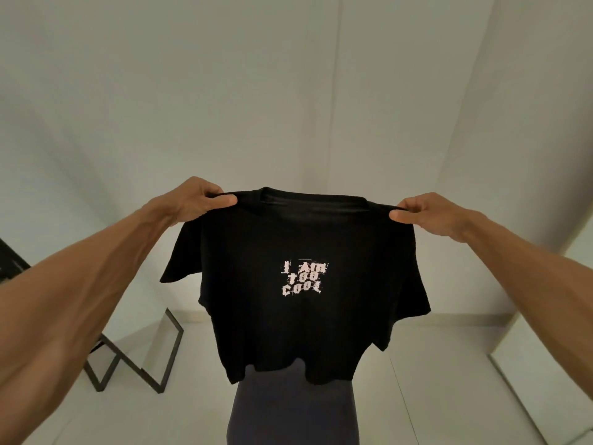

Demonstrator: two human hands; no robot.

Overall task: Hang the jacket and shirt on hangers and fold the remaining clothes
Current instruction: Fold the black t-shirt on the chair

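A black T-shirt point(298, 319) with pale lettering on the chest hangs spread out in the air in front of me, print facing me. My left hand point(195, 199) pinches its left shoulder seam. My right hand point(426, 215) pinches the right shoulder seam. Both arms are stretched forward at about the same height, and the shirt's sleeves and hem droop freely. Below the hem a dark grey cloth point(292, 409) runs down to the bottom edge of the view. No hanger or jacket is in sight.
A black metal frame point(141, 364) of some furniture stands on the pale floor at lower left. White walls surround the space, with a white panel edge point(526, 403) at lower right.
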